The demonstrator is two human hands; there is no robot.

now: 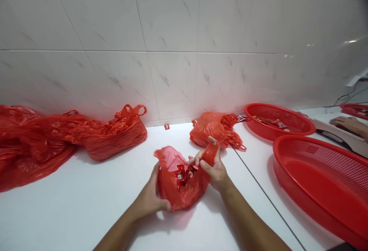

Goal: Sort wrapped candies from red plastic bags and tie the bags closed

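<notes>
A small red plastic bag [178,189] with red wrapped sweets showing in its open mouth sits on the white table [71,208], held between both hands. My left hand [151,197] wraps around the bag's left side and bottom. My right hand [214,166] pinches the bag's right rim and handle, pulling the mouth open.
A tied red bag [215,128] lies just behind. Larger red bags [115,132] lie at the left against the tiled wall. Two red mesh baskets [322,182] [278,122] stand at right, the far one holding a few sweets. Another person's hand [349,124] rests at far right.
</notes>
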